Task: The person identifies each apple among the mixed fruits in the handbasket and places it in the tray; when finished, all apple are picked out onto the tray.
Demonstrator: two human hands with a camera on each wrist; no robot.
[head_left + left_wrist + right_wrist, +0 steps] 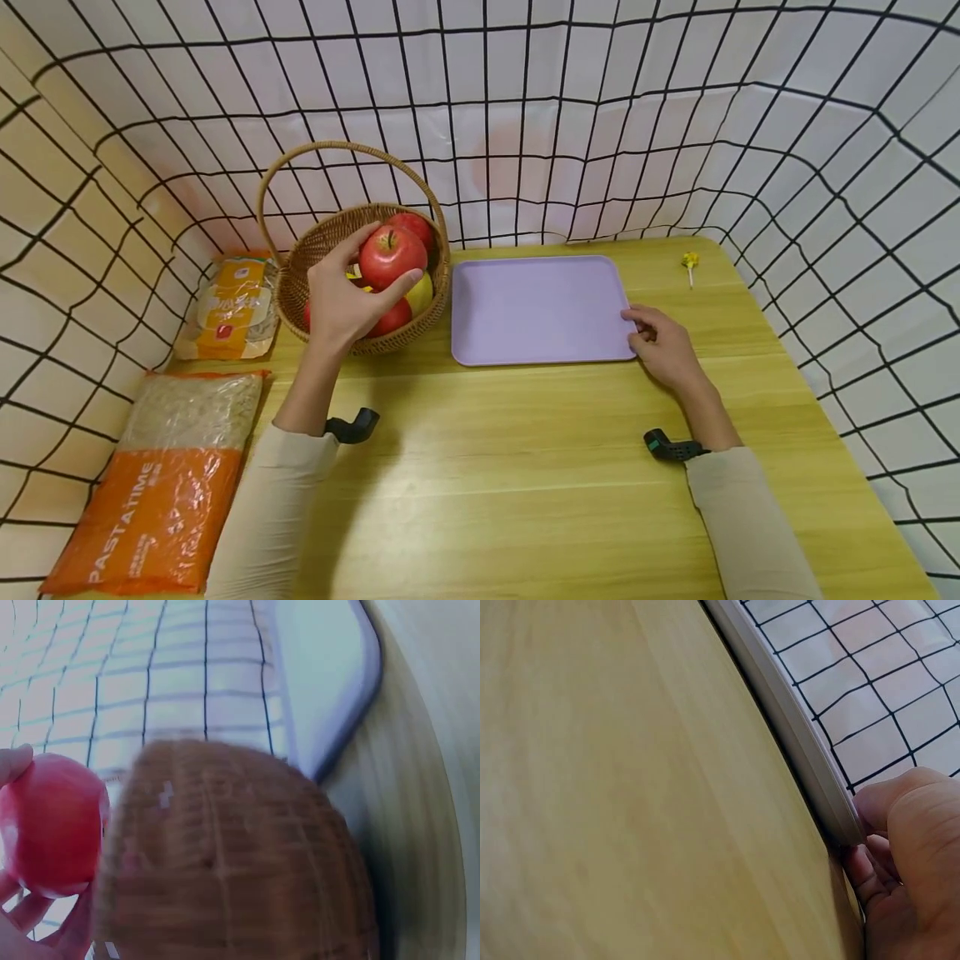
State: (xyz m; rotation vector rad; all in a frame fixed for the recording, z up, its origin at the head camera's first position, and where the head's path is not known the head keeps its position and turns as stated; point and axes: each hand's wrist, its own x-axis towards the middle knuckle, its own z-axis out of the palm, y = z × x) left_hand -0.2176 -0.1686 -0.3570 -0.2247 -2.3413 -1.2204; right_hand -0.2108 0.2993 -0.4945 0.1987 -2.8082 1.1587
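Observation:
My left hand (343,296) grips a red apple (392,257) between thumb and fingers, above the wicker basket (300,287). More red apples (392,318) and a yellow-green fruit (422,292) lie in the basket, partly hidden by the hand. In the left wrist view the held apple (54,825) is at the left, beside the blurred basket wall (240,862). My right hand (663,346) pinches the right edge of a flat lilac tray (540,308), which bears nothing. In the right wrist view, thumb and fingers meet at the tray's corner (840,817).
Left of the basket lies an orange-and-clear packet (236,308). An orange pasta bag (161,483) lies nearer on the wooden table (510,467). A yellow lollipop (690,262) is at the far right. Black-gridded white sheeting (517,125) encloses the back and sides.

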